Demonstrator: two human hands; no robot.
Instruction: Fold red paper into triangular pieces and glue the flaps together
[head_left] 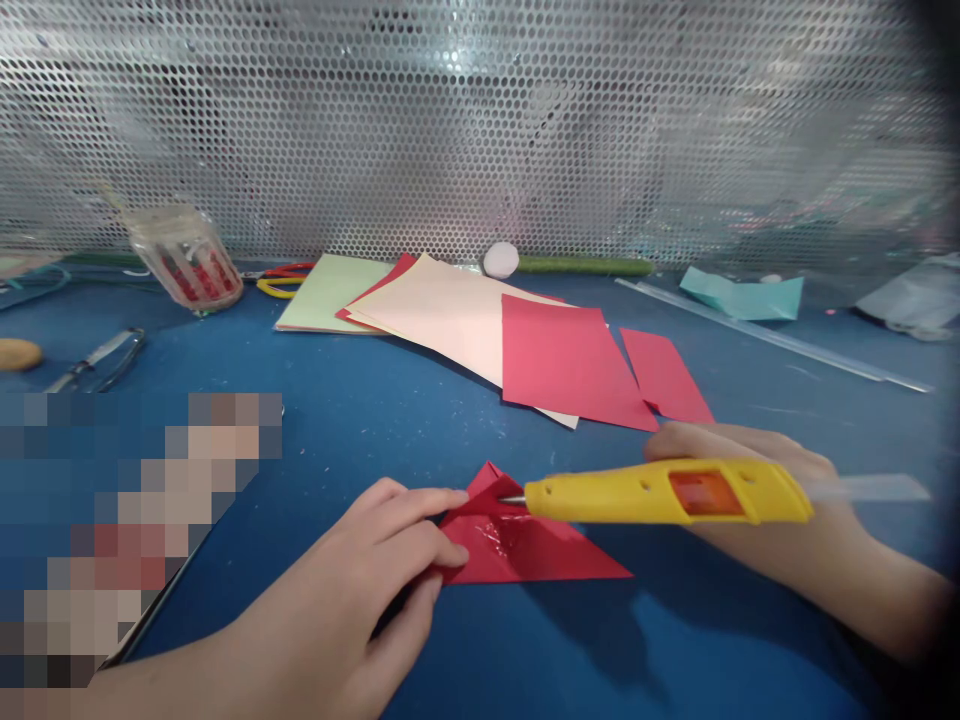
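Note:
A folded red paper triangle [525,550] lies on the blue table [375,420], with a shiny wet patch of glue near its middle. My left hand [375,570] pinches the paper's left edge and lifts a flap. My right hand [750,480] grips a yellow glue gun [660,492]. Its metal tip touches the paper under the lifted flap. A clear glue stick juts from the gun's back end.
Loose sheets of red [562,360], cream [450,310] and green paper [330,290] lie behind. A clear jar [184,255], scissors [281,280], a white ball [501,259], a green stick [585,266], teal paper [739,295] and a perforated metal wall [480,120] stand farther back.

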